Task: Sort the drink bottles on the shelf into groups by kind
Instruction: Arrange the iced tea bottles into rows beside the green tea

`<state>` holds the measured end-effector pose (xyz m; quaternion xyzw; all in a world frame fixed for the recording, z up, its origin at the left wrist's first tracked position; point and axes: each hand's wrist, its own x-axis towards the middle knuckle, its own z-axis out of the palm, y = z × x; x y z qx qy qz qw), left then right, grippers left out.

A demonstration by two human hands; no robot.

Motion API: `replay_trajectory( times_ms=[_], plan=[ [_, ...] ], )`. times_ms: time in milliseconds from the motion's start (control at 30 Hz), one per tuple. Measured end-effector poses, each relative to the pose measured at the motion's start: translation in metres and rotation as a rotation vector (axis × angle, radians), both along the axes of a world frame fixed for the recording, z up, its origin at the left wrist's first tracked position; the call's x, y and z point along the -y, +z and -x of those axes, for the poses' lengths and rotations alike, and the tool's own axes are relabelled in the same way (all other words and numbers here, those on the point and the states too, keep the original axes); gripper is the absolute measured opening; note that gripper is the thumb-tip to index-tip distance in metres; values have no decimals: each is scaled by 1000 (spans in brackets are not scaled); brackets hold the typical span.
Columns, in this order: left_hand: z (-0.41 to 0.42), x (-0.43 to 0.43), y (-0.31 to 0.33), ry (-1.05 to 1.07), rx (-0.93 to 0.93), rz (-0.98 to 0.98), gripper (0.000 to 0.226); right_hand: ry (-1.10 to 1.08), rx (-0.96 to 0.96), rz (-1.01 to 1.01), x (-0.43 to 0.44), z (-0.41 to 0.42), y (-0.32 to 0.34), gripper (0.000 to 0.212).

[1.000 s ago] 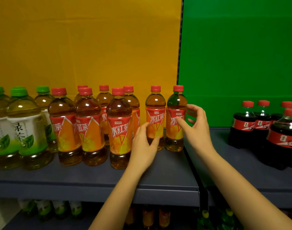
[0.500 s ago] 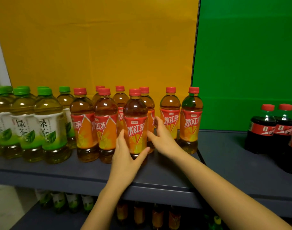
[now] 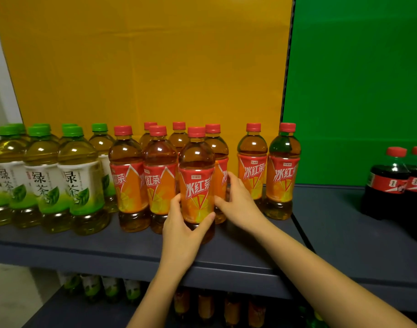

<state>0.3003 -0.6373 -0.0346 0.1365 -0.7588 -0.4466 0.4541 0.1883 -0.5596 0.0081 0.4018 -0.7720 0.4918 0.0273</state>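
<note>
"On the shelf [image 3: 108,247], straight ahead of the hands: which bottle is in play?"

"One iced tea [image 3: 196,162], upright, so its long axis is vertical. It stands in front of its own group, nearest the shelf edge, and it sits between the two hands."

"Who has it?"

"The left hand [image 3: 181,230] grips its lower part, fingers on the left side and thumb across the front. The right hand [image 3: 238,204] lies against its right side and also covers the bottle behind [image 3: 220,166]. Which of the two it holds, I cannot tell."

"So the left is the nearer one?"

"I judge yes. Its hold is low on the body, so a slide along the shelf should keep the bottle steady."

"Where to?"

"Probably to the right. A pair [image 3: 267,171] of the same tea stands apart there, near the line where the yellow backdrop [image 3: 143,67] meets the green backdrop [image 3: 356,79]. A gap separates it from the main group."

"What can be read?"

"The red-orange labels [image 3: 128,183] say 冰红茶. A tag [image 3: 196,177] above the characters is too small to read. On the left, the green tea [image 3: 82,181] with green caps shows 绿茶. Far right, well apart, stands cola [image 3: 387,185] with red labels — that writing is too blurred."
</note>
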Motion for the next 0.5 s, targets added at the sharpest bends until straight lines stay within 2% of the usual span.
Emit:
replay_trajectory(
  times_ms=[100,233,400,500],
  plan=[
    [-1,1,0,5,-26,-21,69,8,18,-18,-11,-1,2,73],
    [-2,0,0,0,-43,-29,66,-9,-3,-94,-16,2,6,67],
    [-2,0,1,-3,-56,-21,66,142,187,-81,-9,5,4,71],
    [-3,-2,2,-10,-64,-16,64,150,132,-86,-8,4,2,73]
  ],
)
